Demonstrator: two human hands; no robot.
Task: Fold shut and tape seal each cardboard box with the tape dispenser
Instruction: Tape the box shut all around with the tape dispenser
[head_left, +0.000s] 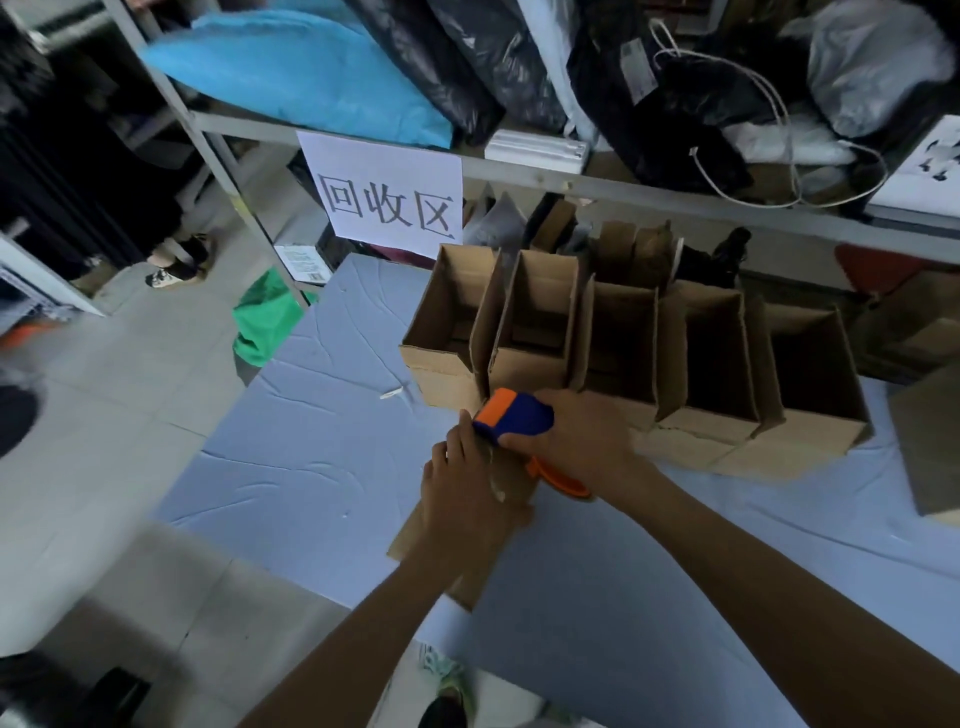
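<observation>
While the left hand (467, 499) lies flat on top of a closed cardboard box (415, 530) at the near edge of the table (311, 467), fingers straight and pressing down, the right hand (584, 439) is wrapped round the tape dispenser (514, 415), a blue and orange one, and holds it at the far end of that same box, just past the left fingertips. The dispenser's orange handle shows under the right palm. Whether tape has been laid on the lid I cannot tell; the hands cover most of it. Right behind the dispenser stand the open boxes (623, 358), a row of them side by side with flaps upright, running off toward the right across the blue cloth. Above them hangs a white paper sign (387, 197) with black characters, fixed to the rail of a metal shelf (649, 189) crowded with dark bags and a blue bag (311, 67). A green bag (265, 322) sits on the floor by the shelf leg.
</observation>
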